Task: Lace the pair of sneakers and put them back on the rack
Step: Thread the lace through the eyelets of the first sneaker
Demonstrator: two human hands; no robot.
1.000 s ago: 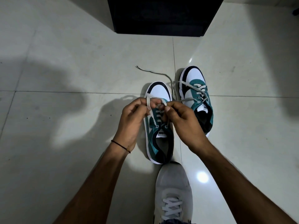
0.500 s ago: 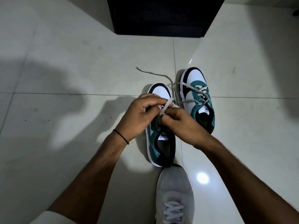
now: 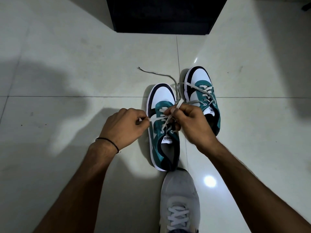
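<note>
Pale glossy floor tiles (image 3: 67, 64) carry two teal-and-white sneakers side by side — the near sneaker (image 3: 162, 132) in the middle, the far sneaker (image 3: 202, 91) just to its right — with one dark cabinet base (image 3: 165, 14) beyond them. Both hands are pinched shut on the near sneaker's one grey lace (image 3: 166, 120): the left hand (image 3: 124, 126) grips one end, the right hand (image 3: 190, 121) the other. One grey worn shoe (image 3: 180, 199) touches the near sneaker's heel, and the far sneaker's loose lace (image 3: 156, 74) trails across the tiles.
</note>
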